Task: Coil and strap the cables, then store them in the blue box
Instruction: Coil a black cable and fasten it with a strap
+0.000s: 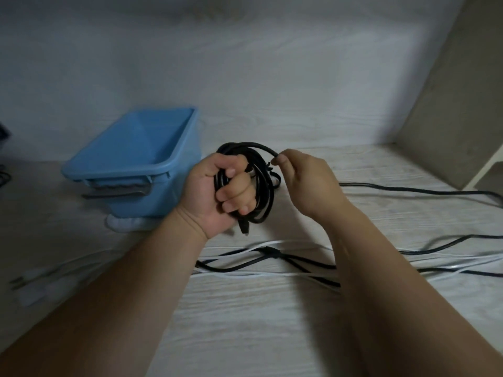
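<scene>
My left hand (217, 191) grips a coil of black cable (262, 186), held above the table in the middle of the view, with a plug end hanging below the fist. My right hand (304, 180) pinches the top loop of the same black cable at the coil's right side. The blue box (152, 164) stands open to the left of the coil, and nothing shows inside it. Loose black cables (245, 263) and white cables (272, 274) lie stretched across the table under my forearms.
The work surface is a pale wood-grain table (245, 336) against a white wall. A white object (122, 221) sits under the box's front. More black cable (408, 189) trails off to the right. A beige panel (449, 118) stands at the right; white plugs (35, 289) lie at the left edge.
</scene>
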